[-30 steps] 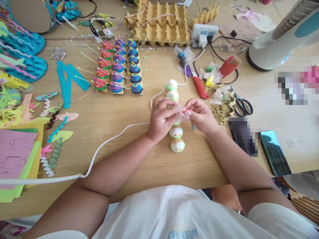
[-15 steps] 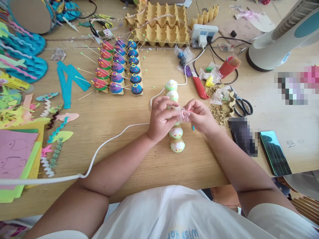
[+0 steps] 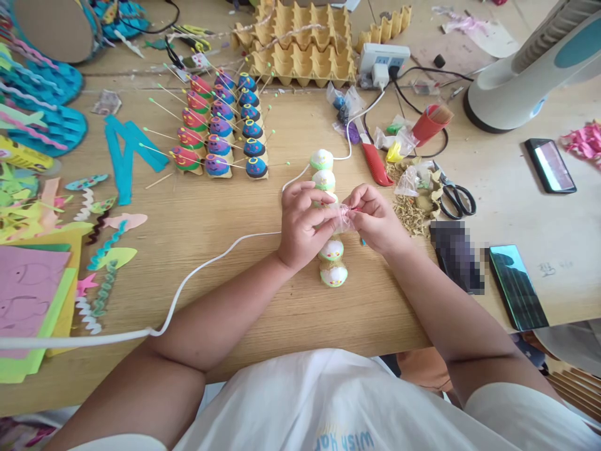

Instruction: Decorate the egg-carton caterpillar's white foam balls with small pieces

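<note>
Egg-carton strip [image 3: 332, 250] on table [image 3: 235, 294], under hands: likely light, crushable; best held by sides. Left hand [image 3: 303, 222], right hand [image 3: 374, 219] pinching small plastic bag [image 3: 343, 219] between them: probably soft, slippery; grip edges. Red bit [image 3: 355, 209] at right fingertips, seemingly soft.

We see two phones lying flat at right: the larger phone [image 3: 518, 288] near the front edge of the desk [image 3: 225, 300], the smaller phone [image 3: 551, 165] near crumpled pink material [image 3: 583, 143].

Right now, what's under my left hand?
Part of the row of white-topped bumps passes below your left hand and the clear plastic. Both ends show; the middle is partly covered.
</note>
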The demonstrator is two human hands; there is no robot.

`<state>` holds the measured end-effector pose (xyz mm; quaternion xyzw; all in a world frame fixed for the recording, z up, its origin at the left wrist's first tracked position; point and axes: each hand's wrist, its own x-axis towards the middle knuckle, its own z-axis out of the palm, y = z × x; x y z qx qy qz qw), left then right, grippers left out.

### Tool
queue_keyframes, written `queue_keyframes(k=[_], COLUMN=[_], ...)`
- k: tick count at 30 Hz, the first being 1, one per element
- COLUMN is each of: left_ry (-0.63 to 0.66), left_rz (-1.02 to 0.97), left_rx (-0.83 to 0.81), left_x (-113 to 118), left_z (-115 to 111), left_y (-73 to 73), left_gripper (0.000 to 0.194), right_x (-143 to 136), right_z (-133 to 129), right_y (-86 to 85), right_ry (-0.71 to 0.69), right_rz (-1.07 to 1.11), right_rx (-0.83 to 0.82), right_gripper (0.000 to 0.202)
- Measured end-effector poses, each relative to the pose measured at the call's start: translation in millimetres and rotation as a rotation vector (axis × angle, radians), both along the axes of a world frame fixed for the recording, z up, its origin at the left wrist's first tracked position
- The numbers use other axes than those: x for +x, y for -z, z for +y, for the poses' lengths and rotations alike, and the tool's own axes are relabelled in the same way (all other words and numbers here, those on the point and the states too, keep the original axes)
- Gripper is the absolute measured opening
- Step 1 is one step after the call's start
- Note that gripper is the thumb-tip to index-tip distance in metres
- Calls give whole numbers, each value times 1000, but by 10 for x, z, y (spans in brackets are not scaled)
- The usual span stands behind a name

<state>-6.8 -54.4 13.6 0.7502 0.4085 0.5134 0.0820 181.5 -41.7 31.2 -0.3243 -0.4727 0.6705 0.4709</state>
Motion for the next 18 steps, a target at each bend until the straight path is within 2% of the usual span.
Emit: queue_keyframes(k=[3,7,11,14,16,18], left_ry=[-39,-97,-90,-66,-61,-54], left_rz=[-38,-195,-379,-468,-488,-492], left_rx=[-17,-50,-193,-271,-296,-303], left_x=[1,9,23,29,31,33], left_z=[8,49,82,87,84,75], left_y=[-11,-4,32,52,50,35], left_gripper=[16,27,37,42,43,43], right_x=[21,176,393,485,491,457], right_z=[31,167,309,334,308,258], right_y=[-13,-1,69,108,100,61], right_ry=[93,388,577,542,528,585], right_rz=[-49,-198,-590,-1047,-1288,-1426], right_rx=[28,185,396,456,506,560], right_gripper=[49,33,16,5,9,17])
